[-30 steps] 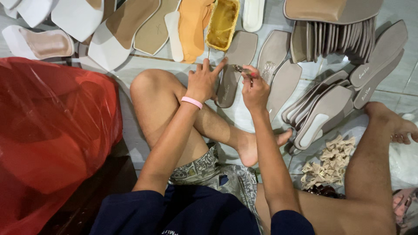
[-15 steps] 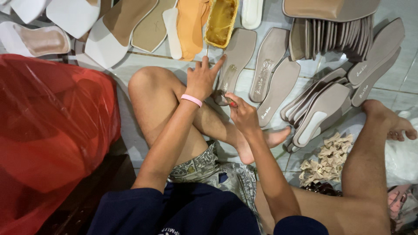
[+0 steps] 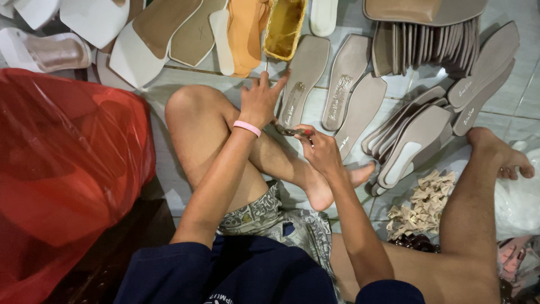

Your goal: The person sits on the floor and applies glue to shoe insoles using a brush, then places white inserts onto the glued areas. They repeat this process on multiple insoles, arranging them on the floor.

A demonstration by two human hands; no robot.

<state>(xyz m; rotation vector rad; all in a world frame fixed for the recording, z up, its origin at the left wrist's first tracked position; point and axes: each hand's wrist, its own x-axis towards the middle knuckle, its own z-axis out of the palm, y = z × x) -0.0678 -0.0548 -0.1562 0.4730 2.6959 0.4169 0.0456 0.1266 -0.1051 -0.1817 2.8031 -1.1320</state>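
Tiled floor [image 3: 523, 90] fills the frame, pale and glossy, with the person sitting cross-legged right on it. Left hand [image 3: 260, 102], pink wristband [image 3: 247, 128] at the wrist, is up at centre frame, fingers spread apart and fingertips pressing down on a grey-beige insole [image 3: 304, 76] lying flat on the tiles. Right hand [image 3: 322, 151] sits just below and right of it, fingers pinched together on a small brush [image 3: 291, 132] with a dark, glue-caked tip, which points left toward the lower end of that insole. Just above, at the top centre of the frame, a yellow glue tray [image 3: 284, 25] sits among orange and white soles. Right of the held insole, two more insoles [image 3: 351, 98] lie side by side, one with a shiny streak down its middle. Stacks of matching insoles [image 3: 433, 50] fan across the upper right. Red plastic bag [image 3: 62, 169] bulges along the left edge; a pile of beige bows [image 3: 422, 202] lies at lower right, between the legs.
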